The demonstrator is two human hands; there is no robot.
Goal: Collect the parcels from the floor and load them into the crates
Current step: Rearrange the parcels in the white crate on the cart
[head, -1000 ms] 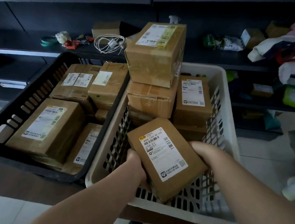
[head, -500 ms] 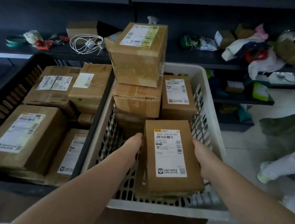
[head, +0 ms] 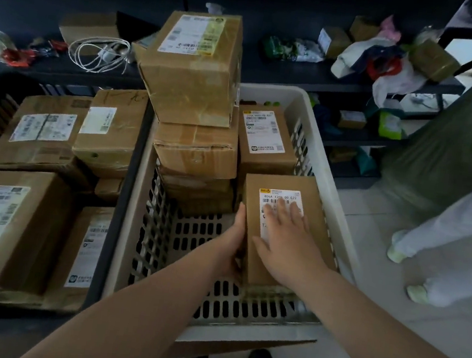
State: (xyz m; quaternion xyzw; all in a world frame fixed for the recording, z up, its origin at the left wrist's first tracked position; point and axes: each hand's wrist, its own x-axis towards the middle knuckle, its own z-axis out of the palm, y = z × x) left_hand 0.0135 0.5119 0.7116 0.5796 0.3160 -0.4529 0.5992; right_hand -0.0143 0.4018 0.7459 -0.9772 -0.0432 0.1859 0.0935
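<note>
Parcel [head: 281, 231] under both hands, lower right of centre: matt brown cardboard, smooth, with white paper label. Top carton of the stack [head: 193, 65], upper centre: brown cardboard, wrapped in glossy clear tape, creased at edges. White crate [head: 329, 172], centre: moulded plastic, slotted walls, dull sheen. Black crate [head: 128, 184], left: dark plastic, matt. Cartons in the black crate [head: 11, 229]: matt cardboard, paper labels, some tape strips. Shelving [head: 313, 81], upper frame: dark, matt; material unclear. Bags on shelf [head: 387, 75], upper right: thin plastic film, crumpled. Floor [head: 360, 316], lower right: pale, smooth tiles.
</note>
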